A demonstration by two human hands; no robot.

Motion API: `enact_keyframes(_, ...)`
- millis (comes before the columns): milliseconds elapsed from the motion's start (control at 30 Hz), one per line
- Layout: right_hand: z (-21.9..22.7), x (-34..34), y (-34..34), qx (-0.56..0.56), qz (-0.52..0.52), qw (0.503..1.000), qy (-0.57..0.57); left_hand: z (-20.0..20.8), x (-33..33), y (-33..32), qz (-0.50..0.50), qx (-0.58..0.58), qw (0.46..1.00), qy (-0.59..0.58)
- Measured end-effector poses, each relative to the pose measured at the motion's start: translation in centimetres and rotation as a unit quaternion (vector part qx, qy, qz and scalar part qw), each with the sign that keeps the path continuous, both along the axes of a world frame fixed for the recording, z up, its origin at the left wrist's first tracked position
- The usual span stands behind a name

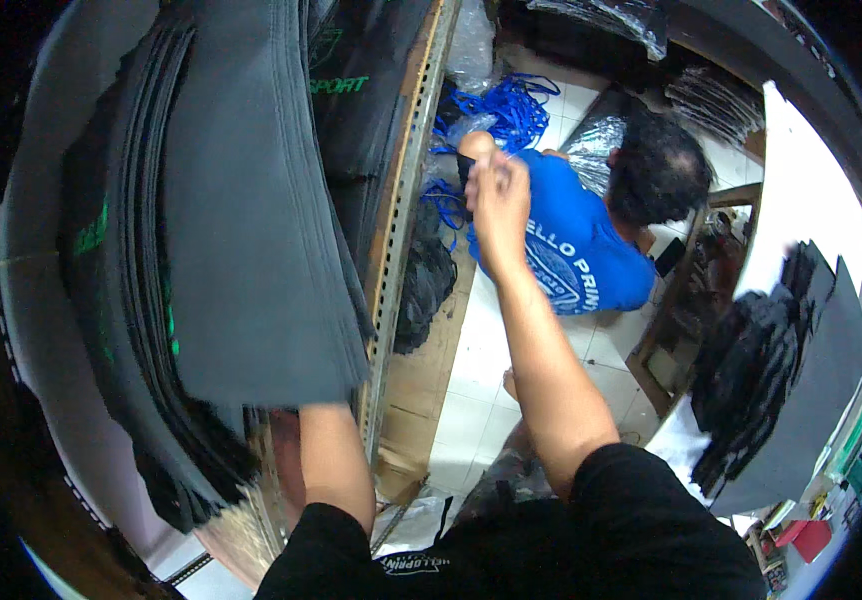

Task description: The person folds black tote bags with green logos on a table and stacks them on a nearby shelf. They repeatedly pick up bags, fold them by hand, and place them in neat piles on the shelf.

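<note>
A thick stack of dark grey and black flat fabric pieces [241, 220], some with green print, fills the left side. My left forearm [336, 455] passes beneath its near end, so my left hand is hidden by the fabric. My right hand [499, 205] is raised near the middle, beside the metal shelf edge [401, 200]. Its fingers look bent and are smeared by motion; nothing shows clearly in them. Beyond it, and partly overlapped by it, is a person in a blue shirt [586, 240].
Blue straps [511, 110] and black bundles [426, 285] lie past the shelf edge. At right, a white table [786, 190] holds a dark pile of fabric [751, 350]. The person crouches close by on the white tiled floor [476, 385], beside a wooden frame [676, 325].
</note>
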State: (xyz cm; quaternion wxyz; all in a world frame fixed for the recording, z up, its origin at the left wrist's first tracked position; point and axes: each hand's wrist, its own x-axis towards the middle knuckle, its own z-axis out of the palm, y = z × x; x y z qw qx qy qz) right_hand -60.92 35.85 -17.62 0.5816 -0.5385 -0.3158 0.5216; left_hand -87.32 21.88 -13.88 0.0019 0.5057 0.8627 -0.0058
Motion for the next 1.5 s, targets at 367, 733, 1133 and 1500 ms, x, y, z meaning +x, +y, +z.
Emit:
enact_keyframes(367,7.9,8.3,-25.6,-0.081,0.229,0.963,-0.116,3.5,19.7,-18.1,-0.115,0.242,0.919,-0.289)
enact_keyframes(733,20.4,28.3,-32.3,-0.034,0.403,0.883,-0.238,21.8,24.6,-21.8,-0.167,0.303,0.88,-0.325)
enact_keyframes(1133,35.5,6.0,-16.9,0.049,0.426,0.869,0.245,24.4,17.3,-27.0,0.156,0.459,0.669,-0.563)
enact_keyframes(1500,33.5,-14.5,-6.5,-0.131,0.308,0.942,-0.042,19.6,24.2,-45.2,0.307,0.353,0.636,-0.614)
